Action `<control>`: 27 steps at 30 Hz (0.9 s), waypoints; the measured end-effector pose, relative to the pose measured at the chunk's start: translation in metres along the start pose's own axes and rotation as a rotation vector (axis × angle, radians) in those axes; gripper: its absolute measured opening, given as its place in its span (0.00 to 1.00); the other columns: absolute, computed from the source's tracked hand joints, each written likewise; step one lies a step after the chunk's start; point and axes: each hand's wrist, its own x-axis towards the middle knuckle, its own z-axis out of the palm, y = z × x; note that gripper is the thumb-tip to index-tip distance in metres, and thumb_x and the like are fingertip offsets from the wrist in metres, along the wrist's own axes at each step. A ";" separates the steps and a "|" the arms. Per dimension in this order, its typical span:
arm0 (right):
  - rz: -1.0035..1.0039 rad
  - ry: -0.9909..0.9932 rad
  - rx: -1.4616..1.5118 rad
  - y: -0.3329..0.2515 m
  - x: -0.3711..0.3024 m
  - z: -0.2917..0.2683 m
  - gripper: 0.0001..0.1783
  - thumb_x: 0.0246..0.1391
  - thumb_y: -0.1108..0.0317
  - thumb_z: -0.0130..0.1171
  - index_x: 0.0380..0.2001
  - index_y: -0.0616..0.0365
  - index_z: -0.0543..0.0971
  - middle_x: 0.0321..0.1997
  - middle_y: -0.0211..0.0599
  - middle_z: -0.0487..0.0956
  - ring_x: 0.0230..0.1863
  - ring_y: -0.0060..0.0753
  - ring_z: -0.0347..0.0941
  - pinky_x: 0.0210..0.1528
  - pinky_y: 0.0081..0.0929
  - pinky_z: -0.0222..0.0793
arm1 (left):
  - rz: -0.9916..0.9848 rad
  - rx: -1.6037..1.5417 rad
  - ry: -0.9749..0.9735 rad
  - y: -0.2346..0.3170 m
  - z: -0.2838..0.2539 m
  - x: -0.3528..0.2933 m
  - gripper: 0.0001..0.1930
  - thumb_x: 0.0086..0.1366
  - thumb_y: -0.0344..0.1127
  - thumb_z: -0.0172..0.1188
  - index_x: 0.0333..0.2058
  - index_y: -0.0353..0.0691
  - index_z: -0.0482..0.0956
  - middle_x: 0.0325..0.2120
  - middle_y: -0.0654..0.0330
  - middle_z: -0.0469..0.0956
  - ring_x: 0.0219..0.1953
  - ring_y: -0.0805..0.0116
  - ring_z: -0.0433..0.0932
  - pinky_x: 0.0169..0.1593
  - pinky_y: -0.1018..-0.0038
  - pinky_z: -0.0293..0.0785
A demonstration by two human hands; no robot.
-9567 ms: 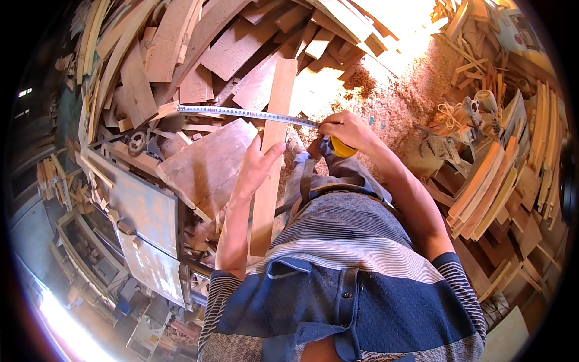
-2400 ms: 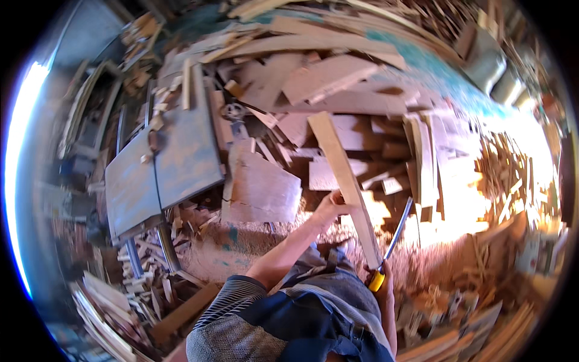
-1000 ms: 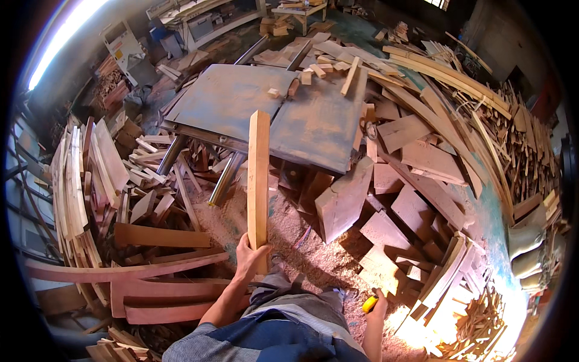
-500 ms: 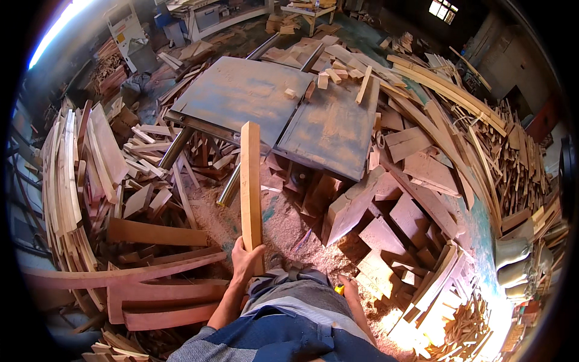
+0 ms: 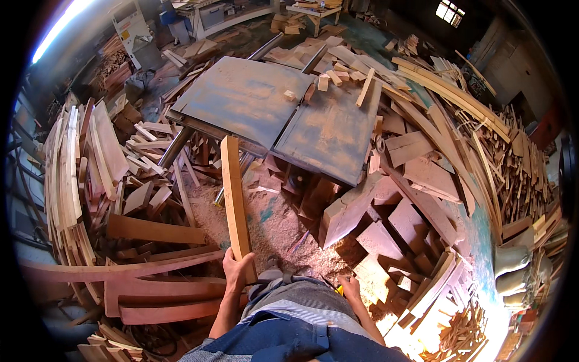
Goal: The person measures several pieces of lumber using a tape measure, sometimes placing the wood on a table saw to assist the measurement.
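My left hand (image 5: 237,267) is closed around the lower end of a squared wooden beam (image 5: 234,202). The beam stands up and away from me, leaning a little left, with its far end short of the saw table (image 5: 235,99) in the view. By my right hip, my right hand (image 5: 350,286) is low with its fingers curled. A small yellow object (image 5: 341,290) shows at those fingers, mostly hidden, so its kind is unclear.
Small wood blocks (image 5: 335,77) lie on the table's far right. Curved boards (image 5: 120,273) and offcuts crowd my left. Thick wood pieces (image 5: 356,205) are heaped at right, beside long planks (image 5: 455,96). Sawdust (image 5: 277,226) covers the floor before me.
The beam's far end has swung left and slightly down, tilting it more. My left hand has shifted slightly left with it. My right hand has moved only a little.
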 end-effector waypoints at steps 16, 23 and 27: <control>0.147 0.187 -0.346 0.031 0.059 0.024 0.29 0.48 0.45 0.65 0.31 0.68 0.84 0.30 0.53 0.84 0.36 0.46 0.81 0.41 0.44 0.72 | 0.025 -0.080 0.008 0.064 0.002 0.138 0.21 0.56 0.37 0.72 0.45 0.32 0.78 0.34 0.62 0.79 0.34 0.73 0.77 0.39 0.74 0.75; 0.343 0.445 -0.269 -0.002 0.051 0.072 0.24 0.46 0.53 0.67 0.32 0.68 0.85 0.32 0.51 0.85 0.33 0.43 0.82 0.39 0.44 0.75 | 0.347 -0.385 -0.380 0.303 0.018 0.539 0.25 0.71 0.53 0.59 0.54 0.37 0.75 0.34 0.58 0.81 0.34 0.68 0.81 0.40 0.69 0.77; 0.353 0.528 0.033 -0.054 0.056 0.115 0.22 0.47 0.53 0.68 0.28 0.68 0.86 0.27 0.48 0.85 0.27 0.44 0.80 0.35 0.43 0.75 | 0.757 0.662 0.826 0.598 0.001 0.666 0.50 0.60 0.77 0.54 0.66 0.38 0.68 0.68 0.39 0.63 0.69 0.42 0.62 0.69 0.46 0.57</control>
